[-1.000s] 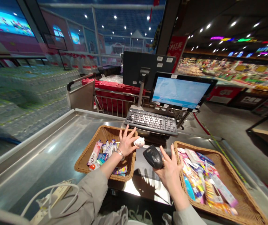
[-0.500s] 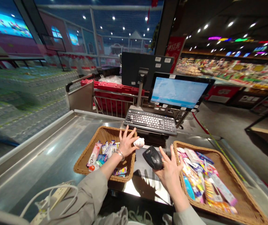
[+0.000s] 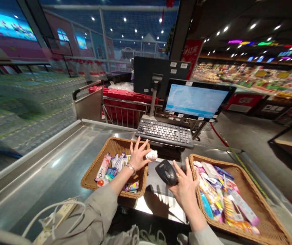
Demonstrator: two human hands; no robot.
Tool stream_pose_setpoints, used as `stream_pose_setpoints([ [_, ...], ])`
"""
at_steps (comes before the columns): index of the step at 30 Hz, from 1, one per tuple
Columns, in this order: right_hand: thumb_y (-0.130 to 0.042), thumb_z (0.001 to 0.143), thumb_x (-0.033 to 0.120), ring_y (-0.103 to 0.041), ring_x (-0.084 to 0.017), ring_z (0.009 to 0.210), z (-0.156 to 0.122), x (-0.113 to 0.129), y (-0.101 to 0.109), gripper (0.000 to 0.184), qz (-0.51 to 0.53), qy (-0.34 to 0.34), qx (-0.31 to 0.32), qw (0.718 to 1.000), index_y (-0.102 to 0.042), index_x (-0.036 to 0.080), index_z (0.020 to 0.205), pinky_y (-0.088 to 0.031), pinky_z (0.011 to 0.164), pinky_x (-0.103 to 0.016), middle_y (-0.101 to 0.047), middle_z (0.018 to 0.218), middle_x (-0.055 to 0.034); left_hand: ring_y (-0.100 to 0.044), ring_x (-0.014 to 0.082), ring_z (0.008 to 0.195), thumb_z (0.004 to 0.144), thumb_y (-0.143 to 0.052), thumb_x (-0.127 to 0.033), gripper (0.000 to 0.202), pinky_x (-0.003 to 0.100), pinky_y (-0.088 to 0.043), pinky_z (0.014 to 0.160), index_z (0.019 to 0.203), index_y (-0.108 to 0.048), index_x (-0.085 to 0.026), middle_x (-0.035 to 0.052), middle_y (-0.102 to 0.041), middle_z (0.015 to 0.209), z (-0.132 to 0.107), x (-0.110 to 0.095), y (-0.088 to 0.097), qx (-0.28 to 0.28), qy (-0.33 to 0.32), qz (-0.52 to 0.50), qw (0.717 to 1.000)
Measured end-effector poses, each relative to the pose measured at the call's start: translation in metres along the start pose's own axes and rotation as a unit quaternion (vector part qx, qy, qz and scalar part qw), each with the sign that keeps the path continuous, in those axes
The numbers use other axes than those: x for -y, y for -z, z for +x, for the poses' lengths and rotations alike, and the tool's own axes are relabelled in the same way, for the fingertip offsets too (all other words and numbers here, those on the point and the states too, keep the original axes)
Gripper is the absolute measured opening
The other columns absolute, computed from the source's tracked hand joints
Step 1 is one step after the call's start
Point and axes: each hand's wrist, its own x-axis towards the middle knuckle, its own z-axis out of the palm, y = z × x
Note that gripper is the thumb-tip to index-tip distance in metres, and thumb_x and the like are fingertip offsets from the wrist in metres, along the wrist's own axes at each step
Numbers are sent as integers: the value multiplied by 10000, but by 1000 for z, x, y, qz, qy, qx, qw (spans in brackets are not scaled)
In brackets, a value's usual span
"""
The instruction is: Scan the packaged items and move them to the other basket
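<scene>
My left hand (image 3: pixel 138 156) pinches a small round white item (image 3: pixel 151 155) between thumb and fingers, over the right rim of the left wicker basket (image 3: pixel 88 170). Its remaining fingers are spread. Just to the right, my right hand (image 3: pixel 185 183) grips a black handheld barcode scanner (image 3: pixel 166 172), whose head points left towards the white item. The scanner's handle is hidden by the hand. In the left basket lie several wrapped sweets and a Dove chocolate bar (image 3: pixel 103 166). Many colourful snack packets (image 3: pixel 218 192) fill the right wicker basket (image 3: pixel 270 214) beside my right hand.
A black keyboard (image 3: pixel 165 132) and a lit monitor (image 3: pixel 195 100) stand beyond my hands. The metal counter (image 3: pixel 66 153) has a raised edge. A power strip (image 3: pixel 56 217) with white cables lies at lower left. Behind the counter is a trolley with red crates (image 3: pixel 125 95).
</scene>
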Motion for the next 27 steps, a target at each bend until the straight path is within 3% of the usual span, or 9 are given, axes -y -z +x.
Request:
stream_pose_setpoints([
  [16,-662,710,267,-242,-351,1455,2,12,9,151,4,-16,-32,999,-725,277,848,-77,1130,-623,-637,1310,-1,-132,387,1502,688,-816,-447,514,720,-74,1146,1172,-696,-322,51,-411,1548,0,0,-2,-5,-8,6,1000],
  [27,-652,691,223,-245,-349,1455,0,13,14,155,-18,-33,-40,998,-715,259,828,-115,1118,-620,-590,1371,-1,-125,396,1501,699,-807,-458,508,731,-76,1138,1175,-697,-320,60,-413,1546,2,-6,0,0,-12,2,1000],
])
